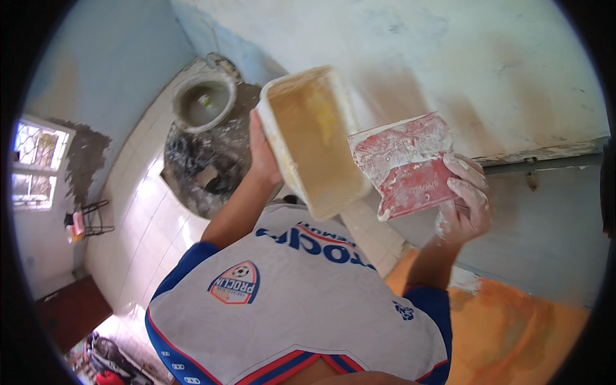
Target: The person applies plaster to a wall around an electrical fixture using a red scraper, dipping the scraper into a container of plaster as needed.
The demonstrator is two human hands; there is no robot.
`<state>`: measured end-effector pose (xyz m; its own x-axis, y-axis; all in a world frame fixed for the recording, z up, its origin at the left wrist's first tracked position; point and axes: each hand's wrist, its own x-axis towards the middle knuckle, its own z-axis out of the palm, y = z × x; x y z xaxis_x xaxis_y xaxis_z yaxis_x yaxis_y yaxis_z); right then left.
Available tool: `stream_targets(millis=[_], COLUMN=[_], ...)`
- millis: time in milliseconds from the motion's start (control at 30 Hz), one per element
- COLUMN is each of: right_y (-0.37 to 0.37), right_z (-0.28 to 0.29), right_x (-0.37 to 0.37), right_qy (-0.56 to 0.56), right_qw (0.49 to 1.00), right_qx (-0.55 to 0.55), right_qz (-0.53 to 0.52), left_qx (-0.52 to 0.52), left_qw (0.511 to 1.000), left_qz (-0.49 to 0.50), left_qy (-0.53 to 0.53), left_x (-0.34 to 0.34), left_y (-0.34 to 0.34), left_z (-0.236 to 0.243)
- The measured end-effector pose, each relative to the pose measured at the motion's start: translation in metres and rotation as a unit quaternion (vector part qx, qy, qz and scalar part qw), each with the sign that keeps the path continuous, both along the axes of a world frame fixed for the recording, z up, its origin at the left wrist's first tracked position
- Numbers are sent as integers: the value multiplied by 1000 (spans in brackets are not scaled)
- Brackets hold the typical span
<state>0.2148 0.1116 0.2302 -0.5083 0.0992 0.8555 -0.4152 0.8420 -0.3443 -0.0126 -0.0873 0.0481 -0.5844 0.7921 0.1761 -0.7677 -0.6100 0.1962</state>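
Observation:
My left hand (264, 147) grips the left side of a cream rectangular plastic container (311, 147), tilted, with a pale yellowish inside and some brighter yellow smears. Just right of it, my right hand (465, 199), coated in white residue, holds a wide red scraper (410, 186) by its near side, its face smeared thickly with white paste. The scraper's left corner is close to or over the container's right edge; whether they touch I cannot tell.
A pale patched wall (449, 58) fills the upper right, above a grey band. A basin (204, 101) stands on dark debris-covered sheeting (192, 167) over white floor tiles (128, 244). A barred window (40, 163), small rack (96, 218) and orange surface (513, 333) are around me.

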Motion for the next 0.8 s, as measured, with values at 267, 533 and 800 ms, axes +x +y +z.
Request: stream_targets(millis=[267, 533, 800], right_y=[-48, -28, 10], right_z=[64, 68, 55], right_x=[7, 4, 36], right_qy=[-265, -337, -295], right_qw=[952, 901, 901], right_qx=[143, 248, 295], right_qz=[51, 118, 121], left_qx=[-15, -190, -22], left_qw=[995, 970, 969], left_qz=[-74, -93, -243], left_qy=[68, 120, 43], left_x=[-3, 26, 67], left_y=[11, 34, 73], left_z=[30, 60, 70])
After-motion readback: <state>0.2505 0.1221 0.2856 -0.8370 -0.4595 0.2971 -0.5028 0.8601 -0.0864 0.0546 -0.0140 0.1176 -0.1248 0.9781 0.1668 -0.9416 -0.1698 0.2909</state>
